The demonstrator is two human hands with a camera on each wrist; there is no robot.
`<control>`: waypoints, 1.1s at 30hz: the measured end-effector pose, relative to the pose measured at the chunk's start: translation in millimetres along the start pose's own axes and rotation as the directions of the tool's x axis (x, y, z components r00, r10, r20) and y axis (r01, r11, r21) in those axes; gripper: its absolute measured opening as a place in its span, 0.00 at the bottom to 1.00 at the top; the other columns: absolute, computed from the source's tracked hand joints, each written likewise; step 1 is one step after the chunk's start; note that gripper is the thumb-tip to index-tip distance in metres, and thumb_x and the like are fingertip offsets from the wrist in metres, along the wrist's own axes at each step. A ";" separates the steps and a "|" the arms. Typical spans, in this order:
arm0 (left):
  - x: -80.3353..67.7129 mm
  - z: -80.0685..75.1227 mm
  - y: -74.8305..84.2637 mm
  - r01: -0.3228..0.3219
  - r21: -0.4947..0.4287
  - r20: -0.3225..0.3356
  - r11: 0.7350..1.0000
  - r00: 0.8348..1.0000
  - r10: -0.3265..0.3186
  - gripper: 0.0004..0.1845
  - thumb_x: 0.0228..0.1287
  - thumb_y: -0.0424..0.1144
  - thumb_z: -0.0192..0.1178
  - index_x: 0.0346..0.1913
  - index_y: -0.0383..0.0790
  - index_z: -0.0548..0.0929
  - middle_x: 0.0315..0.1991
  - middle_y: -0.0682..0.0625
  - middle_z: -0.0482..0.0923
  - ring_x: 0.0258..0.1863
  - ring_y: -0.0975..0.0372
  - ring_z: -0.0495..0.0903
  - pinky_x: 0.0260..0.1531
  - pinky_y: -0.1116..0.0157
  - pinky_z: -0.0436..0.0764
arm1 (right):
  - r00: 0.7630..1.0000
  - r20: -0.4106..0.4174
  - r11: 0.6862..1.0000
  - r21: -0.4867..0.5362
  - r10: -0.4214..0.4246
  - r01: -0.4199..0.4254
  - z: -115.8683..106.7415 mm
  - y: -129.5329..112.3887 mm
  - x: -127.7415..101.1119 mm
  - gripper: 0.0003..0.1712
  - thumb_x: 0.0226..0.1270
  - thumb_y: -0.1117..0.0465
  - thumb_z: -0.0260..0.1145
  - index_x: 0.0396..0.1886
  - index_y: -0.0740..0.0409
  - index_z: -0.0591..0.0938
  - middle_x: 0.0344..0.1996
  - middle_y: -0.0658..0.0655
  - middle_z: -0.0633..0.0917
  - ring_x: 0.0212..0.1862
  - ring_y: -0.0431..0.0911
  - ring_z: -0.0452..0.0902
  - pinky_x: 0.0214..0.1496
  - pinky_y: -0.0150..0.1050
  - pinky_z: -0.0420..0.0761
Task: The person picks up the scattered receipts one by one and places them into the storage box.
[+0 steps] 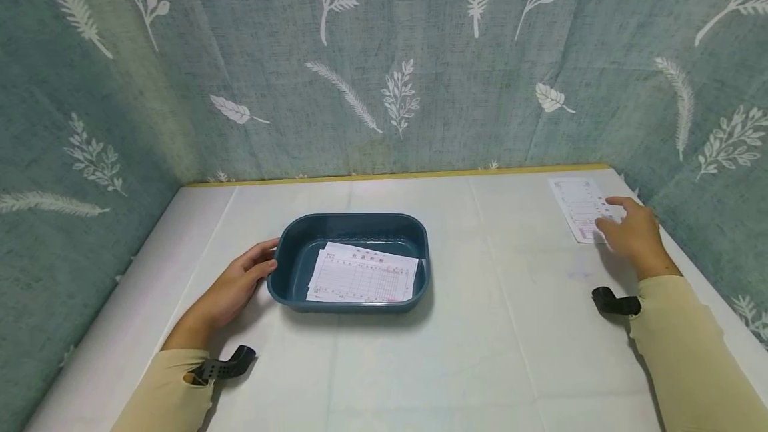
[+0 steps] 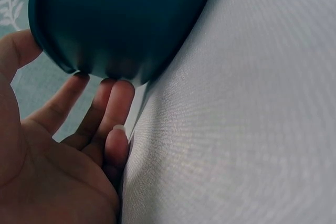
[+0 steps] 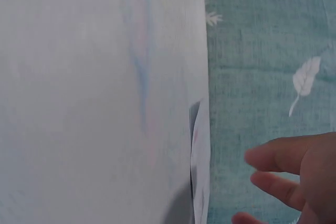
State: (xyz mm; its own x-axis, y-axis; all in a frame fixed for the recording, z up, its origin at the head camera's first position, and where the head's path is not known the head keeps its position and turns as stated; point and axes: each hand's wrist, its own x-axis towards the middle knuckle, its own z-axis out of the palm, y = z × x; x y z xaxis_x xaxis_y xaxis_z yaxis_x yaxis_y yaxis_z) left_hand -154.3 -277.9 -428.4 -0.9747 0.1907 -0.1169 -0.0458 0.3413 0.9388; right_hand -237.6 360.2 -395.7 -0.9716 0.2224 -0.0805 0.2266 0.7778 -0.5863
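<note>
— Hands first: where do they sit relative to the blue tray (image 1: 291, 245)?

— The left hand (image 1: 237, 285) lies against the tray's left end. In the left wrist view its fingers (image 2: 113, 111) are straight and loosely spread, their tips touching the tray's dark outer wall (image 2: 121, 19) low down, the thumb up beside the rim. Nothing is curled round the tray; the hand only rests against it.

— And the right hand?

— The right hand (image 1: 630, 229) is well to the right of the tray, near the far right corner of the white table cover (image 1: 510, 325). It rests on a loose printed slip (image 1: 579, 202) there. Its fingers (image 3: 278, 156) look relaxed and slightly apart; whether they pinch the slip's edge I cannot tell, as the hand hides that part.

— What is inside the tray?

— A few printed form sheets (image 1: 363, 275) lying flat on its floor, overlapping, with red headings and ruled grids.

— Anything else around the tray?

— Behind and to both sides of it hangs a teal cloth with white leaf prints (image 1: 384, 72). Both forearms wear beige sleeves (image 1: 696, 345), each with a black strap at the wrist (image 1: 612, 302).
</note>
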 end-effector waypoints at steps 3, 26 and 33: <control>1.0 -0.9 0.6 0.000 0.004 0.004 1.000 1.000 0.000 0.31 0.79 0.45 0.49 0.76 0.35 0.58 0.70 0.34 0.63 0.58 0.75 0.68 0.55 0.86 0.65 | 0.999 0.023 0.999 -0.012 0.047 -0.047 -2.3 3.9 2.9 0.38 0.74 0.58 0.54 0.78 0.67 0.53 0.73 0.82 0.51 0.70 0.79 0.51 0.66 0.73 0.59; 0.3 -0.9 -0.8 -0.014 -0.017 0.014 1.000 1.000 0.014 0.32 0.79 0.46 0.48 0.77 0.33 0.56 0.70 0.34 0.61 0.58 0.77 0.67 0.55 0.86 0.64 | 1.000 -0.022 0.990 -0.138 0.005 -0.008 -0.1 13.6 5.3 0.40 0.62 0.67 0.59 0.73 0.72 0.59 0.64 0.88 0.58 0.64 0.82 0.51 0.61 0.71 0.57; 1.3 -0.8 0.6 -0.016 -0.026 0.031 1.000 0.999 0.017 0.32 0.79 0.47 0.48 0.77 0.34 0.56 0.70 0.37 0.61 0.60 0.75 0.66 0.55 0.86 0.64 | 0.999 -0.036 0.995 -0.098 -0.017 0.014 0.9 15.7 3.2 0.42 0.58 0.71 0.58 0.74 0.73 0.57 0.63 0.90 0.57 0.62 0.81 0.54 0.62 0.72 0.60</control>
State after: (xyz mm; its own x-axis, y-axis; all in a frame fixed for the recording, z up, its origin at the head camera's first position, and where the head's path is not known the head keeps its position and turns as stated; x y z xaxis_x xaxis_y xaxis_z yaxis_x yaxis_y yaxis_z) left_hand -155.8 -278.2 -427.8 -0.9680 0.2250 -0.1111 -0.0358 0.3145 0.9486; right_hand -237.2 372.6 -406.0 -0.9723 0.2302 -0.0412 0.2190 0.8347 -0.5054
